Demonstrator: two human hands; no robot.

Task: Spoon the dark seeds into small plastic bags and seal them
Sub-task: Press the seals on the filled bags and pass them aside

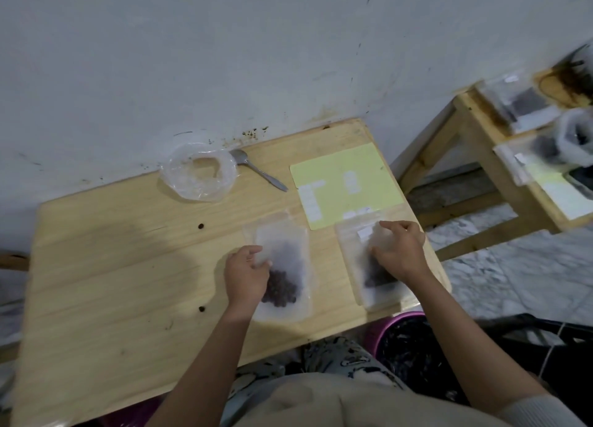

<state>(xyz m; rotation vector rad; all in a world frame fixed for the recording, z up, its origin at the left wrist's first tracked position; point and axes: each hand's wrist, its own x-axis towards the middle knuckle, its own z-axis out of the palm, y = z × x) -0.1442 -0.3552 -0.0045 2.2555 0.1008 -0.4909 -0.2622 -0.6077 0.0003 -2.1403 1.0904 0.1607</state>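
Clearly the spooning is over for these two bags, and the step in hand looks like flattening and sealing. Far left on the wooden table (96, 266) nothing is being worked; two loose dark seeds (201, 226) lie on the bare wood. Further along, by the wall, a crumpled clear plastic bag (199, 173) sits with a metal spoon (260, 171) just beside it, untouched by either hand.

Next comes the left hand (245, 277), fingers loosely curled, resting on the left edge of a small plastic bag (282, 266) that lies flat; whether it pinches the film or only presses it cannot be told. The seeds in that bag (279, 290) are heaped toward its near end, partly under the hand.

Behind, a pale yellow sheet (346, 182) carries white labels. In front of it the right hand (398, 250), fingers bent, lies on a second filled bag (369, 266), which already bears a white label (364, 233) near its far end; a firm grip is not plain. Its seeds lie just below the palm.

The next move probably calls for running fingers along each bag's open far edge to close the strip, keeping the seeds clear of the seal. At the far right, another table (475, 128) holds more bags, blurred.
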